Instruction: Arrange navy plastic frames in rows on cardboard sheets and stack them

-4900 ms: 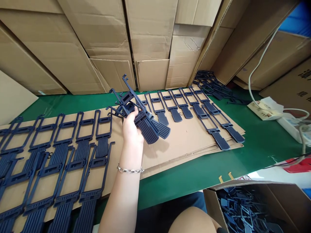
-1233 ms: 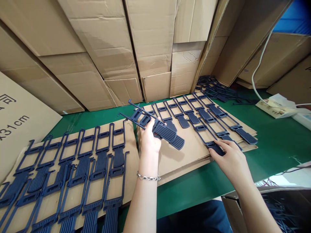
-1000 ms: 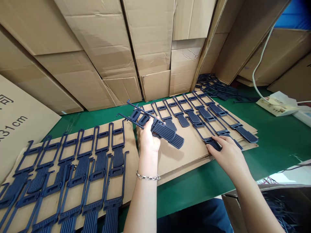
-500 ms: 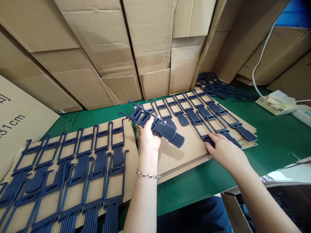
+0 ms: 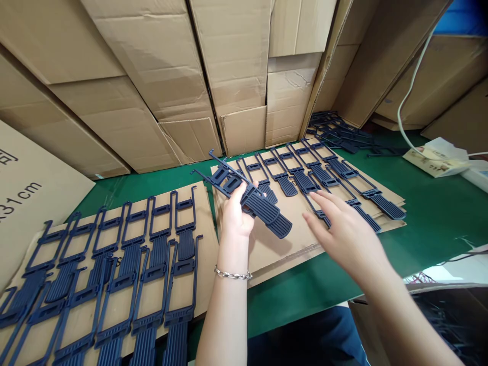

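My left hand [image 5: 238,211] is wrapped round a small stack of dark blue plastic frames [image 5: 263,206], whose ribbed ends point down to the right. My right hand [image 5: 335,223] hovers with its fingers apart, slightly blurred, over the front of the right cardboard sheet [image 5: 274,254]. Its fingertips are near a dark blue frame [image 5: 310,201] lying there, and the hand partly covers that frame's ribbed end. Further similar frames lie in rows on this sheet, behind and to the right of the hand.
Several frames lie in two rows on the left cardboard sheet [image 5: 208,244]. Cardboard boxes [image 5: 232,61] wall the back of the green table [image 5: 290,300]. A loose pile of frames [image 5: 339,132], a paper packet [image 5: 434,157] and a white cable [image 5: 404,101] are at the right.
My right hand has let go of the frame on the sheet, lifted and moved left, its fingers spreading. My left hand still holds the stack, shifted very slightly right.
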### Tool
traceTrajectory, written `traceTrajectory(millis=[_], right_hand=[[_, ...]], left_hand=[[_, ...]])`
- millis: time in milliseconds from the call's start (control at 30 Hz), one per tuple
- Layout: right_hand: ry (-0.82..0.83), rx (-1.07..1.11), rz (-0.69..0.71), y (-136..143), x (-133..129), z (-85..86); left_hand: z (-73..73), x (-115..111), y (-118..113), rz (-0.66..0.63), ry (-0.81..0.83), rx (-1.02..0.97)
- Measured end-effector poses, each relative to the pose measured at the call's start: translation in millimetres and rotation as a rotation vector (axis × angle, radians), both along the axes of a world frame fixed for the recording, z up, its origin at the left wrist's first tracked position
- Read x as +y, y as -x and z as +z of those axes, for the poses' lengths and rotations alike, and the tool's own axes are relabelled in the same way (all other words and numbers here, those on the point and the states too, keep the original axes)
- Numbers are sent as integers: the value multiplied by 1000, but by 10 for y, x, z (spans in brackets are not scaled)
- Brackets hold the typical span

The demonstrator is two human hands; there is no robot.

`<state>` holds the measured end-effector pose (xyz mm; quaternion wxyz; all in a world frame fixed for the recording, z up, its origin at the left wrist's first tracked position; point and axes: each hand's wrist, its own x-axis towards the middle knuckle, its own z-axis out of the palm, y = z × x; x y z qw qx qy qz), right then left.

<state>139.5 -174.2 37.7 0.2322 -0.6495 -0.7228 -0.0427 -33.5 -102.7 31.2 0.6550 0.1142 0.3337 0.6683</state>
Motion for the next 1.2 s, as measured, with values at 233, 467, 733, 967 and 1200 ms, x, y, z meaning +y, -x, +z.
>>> traceTrajectory(millis=[233, 467, 733, 967, 1200], right_hand=[[-99, 199, 316, 674, 89, -109], [-231, 388, 415, 740, 243, -215], [-261, 487, 342, 793, 310, -151], [-221, 653, 246, 642, 339, -21], [131, 870, -21, 99, 117, -284]], left_hand=[[60, -44, -17, -100, -49, 1], [69, -78, 6, 47, -241, 5], [-43, -43, -30, 138, -423, 133], [1, -21, -88, 179, -320, 154], [108, -31, 6, 503, -233, 79]])
